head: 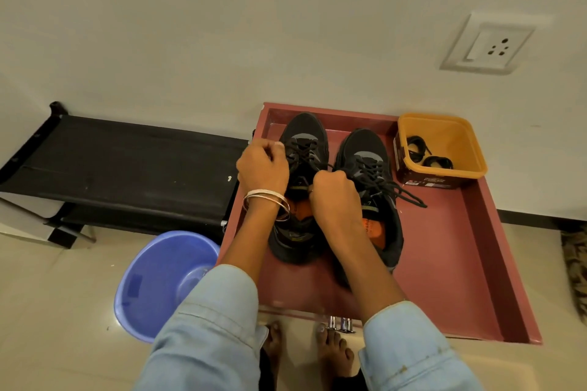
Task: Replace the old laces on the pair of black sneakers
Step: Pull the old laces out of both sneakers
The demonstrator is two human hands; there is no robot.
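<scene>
Black sneakers (336,187) stand in the maroon tray (460,247); left hand (262,165) and right hand (333,189) probably pinch the left sneaker's old lace (301,149) to loosen it.

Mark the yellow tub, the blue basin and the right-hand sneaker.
yellow tub (457,133): head view, bare inner wall.
blue basin (149,267): head view, inner wall, left side.
right-hand sneaker (363,141): head view, black toe cap.

A "7" is printed on each sneaker tongue, left (301,182) and right (369,202). Other print is too blurred to read.
</scene>
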